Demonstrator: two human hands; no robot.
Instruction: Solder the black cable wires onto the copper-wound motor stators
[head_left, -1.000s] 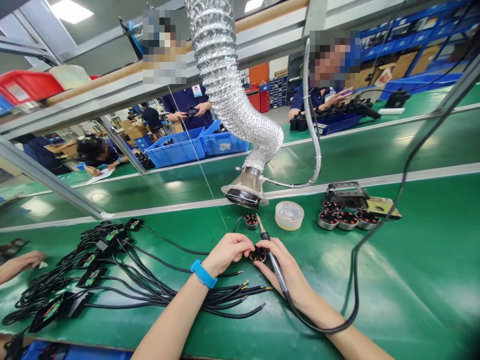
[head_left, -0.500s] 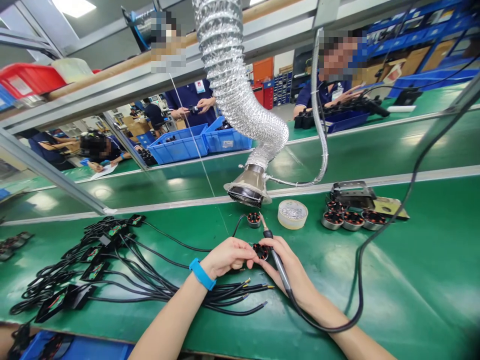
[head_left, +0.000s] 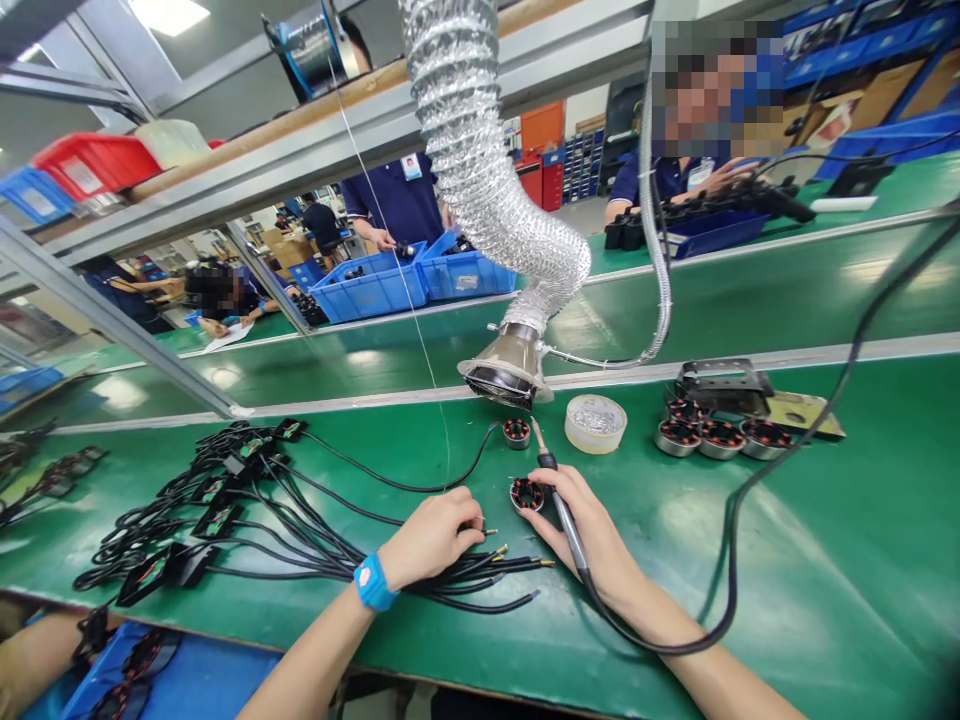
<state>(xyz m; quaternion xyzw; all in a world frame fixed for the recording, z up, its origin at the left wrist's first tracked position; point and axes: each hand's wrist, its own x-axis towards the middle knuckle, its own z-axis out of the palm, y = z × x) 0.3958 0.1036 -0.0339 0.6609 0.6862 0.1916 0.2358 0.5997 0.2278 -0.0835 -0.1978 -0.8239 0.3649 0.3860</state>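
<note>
The small round coil part (head_left: 527,496) is on the green table (head_left: 750,560), in the middle. The right hand (head_left: 583,520) grasps its edge with thumb and finger, and also holds the soldering iron (head_left: 568,525), tip pointing far. The left hand (head_left: 427,537) is curled just left of it, fingertips near the ends of the black cables (head_left: 517,566). I can't tell if it pinches anything. A thin silver wire (head_left: 424,350) hangs down to it. Farther off sit another coil part (head_left: 517,432) and a round tub (head_left: 595,425). My guess: this is getting a cable ready to join on. Next calls for picking one end and keeping the coil part steady.
</note>
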